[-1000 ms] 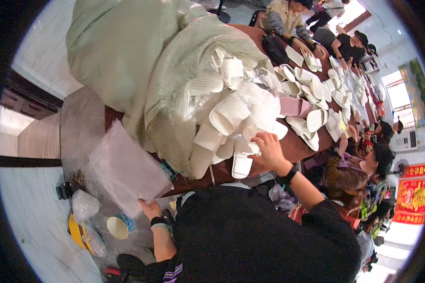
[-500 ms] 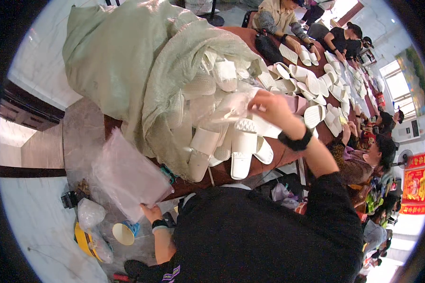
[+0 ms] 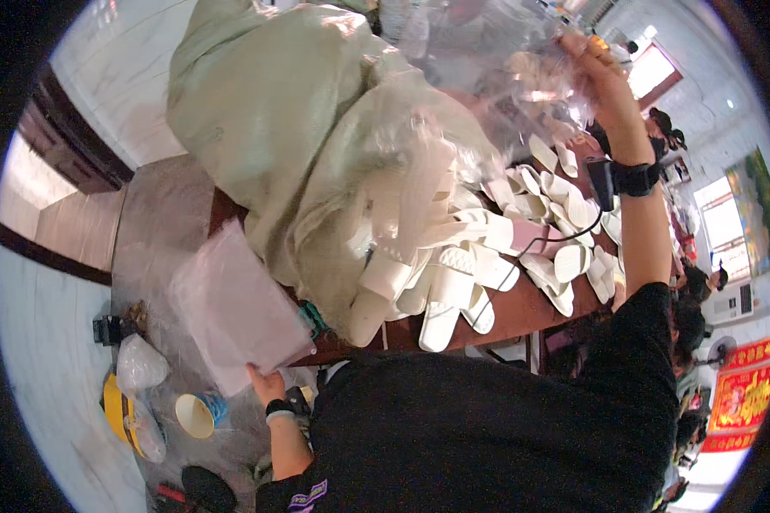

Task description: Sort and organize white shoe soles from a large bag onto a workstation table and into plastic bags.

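Note:
My left hand (image 3: pixel 268 386) pinches the lower corner of a stack of pinkish see-through plastic bags (image 3: pixel 238 308), which hangs beside the table edge. Up at the far right, my raised right hand (image 3: pixel 597 67) grips a large clear plastic bag (image 3: pixel 475 64), spread and wrinkled across the top of the view. Below that bag, a pale green woven sack (image 3: pixel 269 111) lies with its mouth facing the table. White slippers (image 3: pixel 449 282) spill from the sack mouth onto the brown tabletop (image 3: pixel 505 318). Glare and clear film blur the slippers inside the sack.
More white slippers (image 3: pixel 565 201) lie along the table to the right, where people sit. A black cord (image 3: pixel 565 239) hangs from my right wrist device. On the floor at left are a paper cup (image 3: pixel 197 415), a white plastic bag (image 3: pixel 143 362) and a yellow object (image 3: pixel 115 410).
My right hand has risen from the sack mouth to the upper right, pulling the clear plastic bag up with it. My left hand still holds the pinkish bags. The view has shifted slightly.

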Demonstrator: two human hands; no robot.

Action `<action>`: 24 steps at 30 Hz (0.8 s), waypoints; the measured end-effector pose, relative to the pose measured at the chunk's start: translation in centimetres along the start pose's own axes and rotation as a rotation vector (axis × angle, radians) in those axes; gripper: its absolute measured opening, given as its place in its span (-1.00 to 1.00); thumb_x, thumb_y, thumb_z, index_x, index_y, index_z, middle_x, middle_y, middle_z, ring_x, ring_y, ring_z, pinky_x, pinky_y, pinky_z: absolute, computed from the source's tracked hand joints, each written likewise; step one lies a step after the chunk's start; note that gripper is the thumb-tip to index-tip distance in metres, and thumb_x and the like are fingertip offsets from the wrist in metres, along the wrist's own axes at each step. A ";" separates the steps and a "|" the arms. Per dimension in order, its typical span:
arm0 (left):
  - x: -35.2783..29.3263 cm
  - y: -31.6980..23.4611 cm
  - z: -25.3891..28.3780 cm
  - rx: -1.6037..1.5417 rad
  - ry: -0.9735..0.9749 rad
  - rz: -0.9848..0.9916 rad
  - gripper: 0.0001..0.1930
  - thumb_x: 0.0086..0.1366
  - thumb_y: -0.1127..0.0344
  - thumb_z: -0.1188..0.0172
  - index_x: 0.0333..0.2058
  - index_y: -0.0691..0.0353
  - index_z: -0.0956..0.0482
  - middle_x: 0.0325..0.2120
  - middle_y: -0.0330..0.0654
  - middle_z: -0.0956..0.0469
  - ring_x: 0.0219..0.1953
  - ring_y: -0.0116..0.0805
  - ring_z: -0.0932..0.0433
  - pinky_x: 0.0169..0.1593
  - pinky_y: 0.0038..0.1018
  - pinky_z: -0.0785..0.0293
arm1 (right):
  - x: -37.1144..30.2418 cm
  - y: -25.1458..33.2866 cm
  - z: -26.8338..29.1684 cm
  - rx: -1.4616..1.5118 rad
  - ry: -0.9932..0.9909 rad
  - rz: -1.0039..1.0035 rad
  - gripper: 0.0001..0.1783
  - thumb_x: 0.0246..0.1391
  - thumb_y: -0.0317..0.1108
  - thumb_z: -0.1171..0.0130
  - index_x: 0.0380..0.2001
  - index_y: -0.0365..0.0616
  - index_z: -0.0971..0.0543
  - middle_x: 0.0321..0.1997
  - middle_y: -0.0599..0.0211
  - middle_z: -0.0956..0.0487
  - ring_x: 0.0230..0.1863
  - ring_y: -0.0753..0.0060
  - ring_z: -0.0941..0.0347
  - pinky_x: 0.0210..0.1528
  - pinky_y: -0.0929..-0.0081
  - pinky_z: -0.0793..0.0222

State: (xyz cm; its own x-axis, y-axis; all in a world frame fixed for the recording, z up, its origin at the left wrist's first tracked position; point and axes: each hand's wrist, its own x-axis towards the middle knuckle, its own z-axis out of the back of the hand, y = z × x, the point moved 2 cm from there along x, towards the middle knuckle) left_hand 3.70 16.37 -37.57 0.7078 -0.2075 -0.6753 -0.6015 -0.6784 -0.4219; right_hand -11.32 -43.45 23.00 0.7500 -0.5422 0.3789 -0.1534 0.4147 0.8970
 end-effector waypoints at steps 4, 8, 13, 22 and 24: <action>-3.1 -0.9 -0.9 0.265 0.054 -0.166 -0.54 0.29 0.01 0.00 0.00 0.23 -0.30 -0.03 -0.18 -0.40 -0.01 -0.23 -0.36 0.03 -0.37 -0.32 | 3.4 2.3 -6.0 0.076 -0.052 0.168 -0.74 0.13 -0.34 -0.06 -0.15 -0.19 -0.56 -0.32 0.62 -0.50 -0.37 0.78 -0.34 -0.28 0.78 -0.25; -3.5 -0.4 -2.9 -0.034 -0.058 -0.026 -0.57 0.31 0.05 0.03 0.01 0.23 -0.30 -0.04 -0.12 -0.41 -0.02 -0.21 -0.39 0.03 -0.25 -0.32 | -0.6 3.0 -21.9 -0.386 0.311 0.664 -0.75 0.00 -0.48 -0.08 -0.21 -0.14 -0.59 -0.16 0.36 -0.56 0.04 0.40 -0.34 0.13 0.45 -0.16; -3.0 0.2 1.1 0.407 0.062 -0.329 -0.56 0.33 0.08 0.05 0.05 0.24 -0.27 0.02 -0.13 -0.37 0.05 -0.18 -0.34 0.12 -0.26 -0.25 | -7.1 -4.0 -41.5 -0.252 0.695 0.922 -0.89 -0.19 -0.37 -0.15 -0.48 0.06 -0.57 0.11 0.22 -0.37 0.11 0.18 -0.29 0.09 0.03 -0.18; -6.0 -1.1 -6.2 -0.193 0.081 -0.026 -0.54 0.36 0.05 0.13 0.10 0.23 -0.23 0.06 -0.10 -0.31 0.06 -0.17 -0.32 0.14 -0.22 -0.22 | -21.5 -21.2 -54.3 -0.480 1.408 0.774 -0.92 -0.01 -0.17 -0.08 -0.45 0.21 -0.56 0.20 0.56 -0.30 0.30 0.32 -0.07 0.17 -0.41 0.16; -5.9 -1.4 -5.0 -0.206 0.028 -0.045 -0.54 0.36 0.04 0.14 0.10 0.21 -0.23 0.04 -0.11 -0.32 0.05 -0.18 -0.32 0.13 -0.21 -0.22 | -23.3 -21.7 -55.4 -0.468 1.490 0.803 -0.92 -0.01 -0.17 -0.08 -0.45 0.22 -0.55 0.20 0.55 -0.30 0.30 0.32 -0.08 0.17 -0.41 0.16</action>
State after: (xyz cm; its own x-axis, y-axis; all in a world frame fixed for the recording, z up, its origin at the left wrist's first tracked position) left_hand 2.19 15.03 -29.97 0.7441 -0.1916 -0.6400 -0.4828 -0.8164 -0.3169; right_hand 10.20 0.69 -17.91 0.5265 0.8444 -0.0984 -0.7673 0.5219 0.3727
